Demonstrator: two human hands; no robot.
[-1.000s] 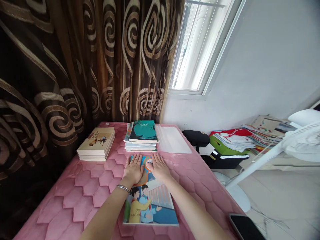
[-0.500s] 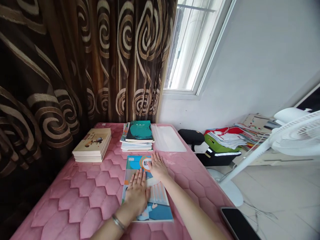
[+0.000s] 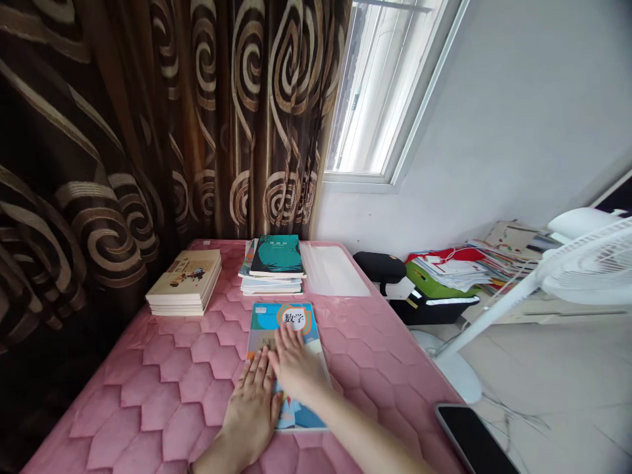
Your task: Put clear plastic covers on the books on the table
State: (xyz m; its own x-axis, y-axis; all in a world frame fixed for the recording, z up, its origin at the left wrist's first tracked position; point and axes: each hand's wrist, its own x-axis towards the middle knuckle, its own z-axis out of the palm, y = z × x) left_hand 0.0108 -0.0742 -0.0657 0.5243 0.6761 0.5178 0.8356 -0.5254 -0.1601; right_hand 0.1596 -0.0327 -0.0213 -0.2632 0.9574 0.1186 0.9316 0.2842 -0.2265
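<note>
The left grip (image 3: 251, 409) lies palm down and spread over the lower left part of the book, its heel running off the edge onto the pink quilted cover (image 3: 148, 388). The right grip (image 3: 295, 363) rests flat on the middle of the same book, just beside the left, with its fingertips below the title. Neither pinches anything; both press open on the cover, and no edge of the book is lifted.

The book (image 3: 291, 317) is a math textbook, lying flat and face up near the middle of the quilted cover, with 数学 printed near its top. Its long axis runs away from the person, tilted only slightly, and its top edge points toward the curtain and window at the upper middle of the frame.

Just beyond it, not touching, sits a stack of books (image 3: 276, 258) topped by a teal cover. A cream stack (image 3: 185, 282) lies to the left, and a clear plastic sheet (image 3: 333, 271) lies to the right. The textbook sits on neither stack, and its lower end is largely hidden by the hands. A black phone (image 3: 474, 442) lies at the lower right corner of the frame, and a white fan (image 3: 587, 276) stands at the right edge, with piled papers (image 3: 451, 273) behind it.
</note>
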